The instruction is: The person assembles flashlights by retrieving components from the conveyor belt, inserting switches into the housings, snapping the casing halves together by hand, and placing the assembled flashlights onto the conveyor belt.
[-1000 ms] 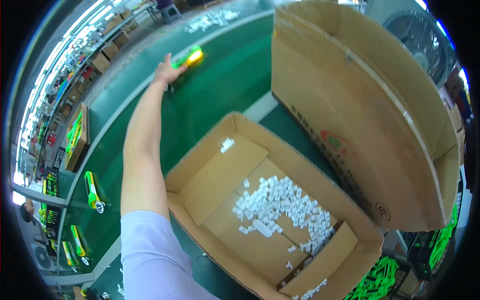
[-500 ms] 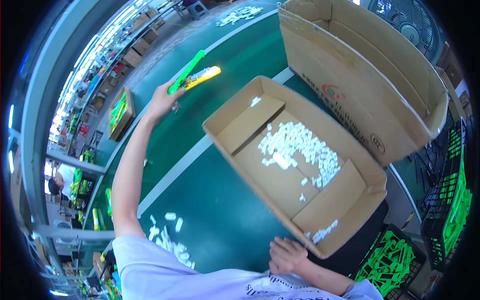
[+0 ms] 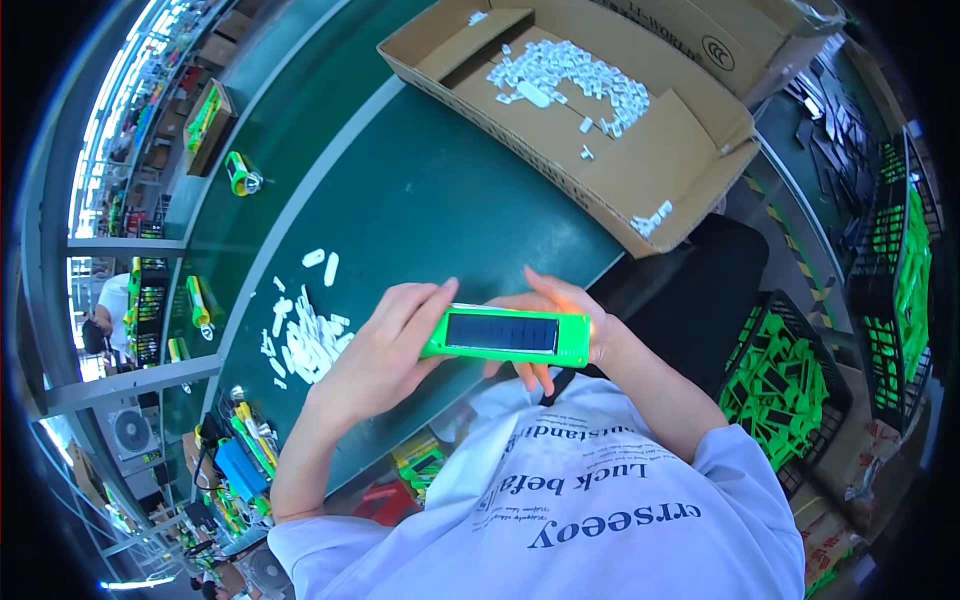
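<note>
The left hand (image 3: 385, 345) grips one end of a green case (image 3: 572, 342), with thumb and fingers pressed about its left end. The right hand (image 3: 600, 325) has the other end, its fingers spread behind and below the case and some tips showing past the near edge. So both hands hold the same case, level and lengthwise from left to right, with a dark panel (image 3: 503, 333) on its upper face. It is held above the near edge of the green table (image 3: 440, 200), just in front of the person's white shirt (image 3: 600, 480).

Left of the hands, a loose heap of white pieces (image 3: 312, 345) lies on the table. On the far side, a shallow cardboard box (image 3: 540, 155) holds many small white parts (image 3: 570, 75), mostly bunched together, with a few more in its right near corner. A larger carton (image 3: 790, 70) stands beyond it at the far right.

Farther left, past a grey strip (image 3: 310, 195), a green and yellow light (image 3: 238, 174) lies on the green surface, with another (image 3: 197, 300) nearer. At the far left is a small carton (image 3: 215, 138) of green pieces. Right of the person, a black crate (image 3: 838, 400) is full of green parts (image 3: 775, 385).
</note>
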A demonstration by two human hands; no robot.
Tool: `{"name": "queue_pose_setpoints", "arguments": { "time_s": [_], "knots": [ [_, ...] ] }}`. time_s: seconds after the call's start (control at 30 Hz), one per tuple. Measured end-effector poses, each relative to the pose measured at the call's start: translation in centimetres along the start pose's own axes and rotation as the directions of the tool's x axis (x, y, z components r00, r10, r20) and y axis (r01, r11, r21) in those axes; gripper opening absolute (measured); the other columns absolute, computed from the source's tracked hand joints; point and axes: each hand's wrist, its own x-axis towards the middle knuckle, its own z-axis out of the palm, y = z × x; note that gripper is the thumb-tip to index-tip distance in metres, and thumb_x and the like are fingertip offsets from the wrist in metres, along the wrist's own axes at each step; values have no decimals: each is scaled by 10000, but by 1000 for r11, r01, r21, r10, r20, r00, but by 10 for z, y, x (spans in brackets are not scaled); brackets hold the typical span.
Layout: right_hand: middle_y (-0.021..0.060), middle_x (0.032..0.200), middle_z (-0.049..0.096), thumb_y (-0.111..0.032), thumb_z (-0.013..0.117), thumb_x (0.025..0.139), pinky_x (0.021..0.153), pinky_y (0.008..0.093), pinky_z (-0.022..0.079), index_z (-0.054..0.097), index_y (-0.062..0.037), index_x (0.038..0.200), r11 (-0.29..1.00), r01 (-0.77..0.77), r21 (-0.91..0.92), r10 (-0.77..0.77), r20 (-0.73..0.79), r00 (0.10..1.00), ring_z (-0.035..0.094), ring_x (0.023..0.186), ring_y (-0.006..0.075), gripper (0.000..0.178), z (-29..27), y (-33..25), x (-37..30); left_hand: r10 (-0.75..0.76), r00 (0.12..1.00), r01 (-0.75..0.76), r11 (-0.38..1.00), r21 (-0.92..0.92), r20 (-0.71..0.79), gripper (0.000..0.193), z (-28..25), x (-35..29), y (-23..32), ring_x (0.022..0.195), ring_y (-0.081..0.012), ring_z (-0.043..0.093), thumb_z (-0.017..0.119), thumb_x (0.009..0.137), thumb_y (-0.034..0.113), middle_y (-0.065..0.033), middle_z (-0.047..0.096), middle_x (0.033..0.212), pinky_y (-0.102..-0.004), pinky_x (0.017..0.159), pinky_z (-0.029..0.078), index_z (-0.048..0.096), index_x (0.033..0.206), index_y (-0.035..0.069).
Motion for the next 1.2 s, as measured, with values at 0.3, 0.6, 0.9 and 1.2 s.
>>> {"name": "queue_pose_setpoints", "arguments": {
  "time_s": [0.3,0.6,0.9,1.2],
  "knots": [
    [195,1126,627,-369,548,971,682,302,583,366,-86,1455,963,158,219,-157,-23,987,691,814,227,590,5,46,-20,183,983,-171,909,380,4,759,28,16,19,1276,-335,453,733,670,-47,-129,486,1332,-447,1037,395,503,1373,124],
    [52,1294,530,-313,434,1034,973,269,425,328,-38,1476,868,372,-327,-487,-423,764,519,1161,110,531,39,42,1,-552,706,375,823,-426,-445,562,51,12,49,818,-206,675,723,817,101,-149,667,960,-313,682,526,492,1320,5],
    [97,1250,548,-267,383,1038,954,277,414,371,-18,1461,710,361,-604,-666,-412,622,521,1111,137,491,38,47,2,-622,755,298,606,-737,-206,803,76,21,50,613,-123,645,768,806,96,-129,670,780,-254,558,505,300,1444,-45],
    [83,1282,534,-219,410,1036,988,284,396,385,7,1448,645,440,-624,-737,-358,574,500,1145,132,471,44,43,2,-553,814,95,429,-898,-178,649,84,22,45,819,-135,655,725,834,12,-140,677,1005,-251,741,526,401,1386,-93]
  ]
}}
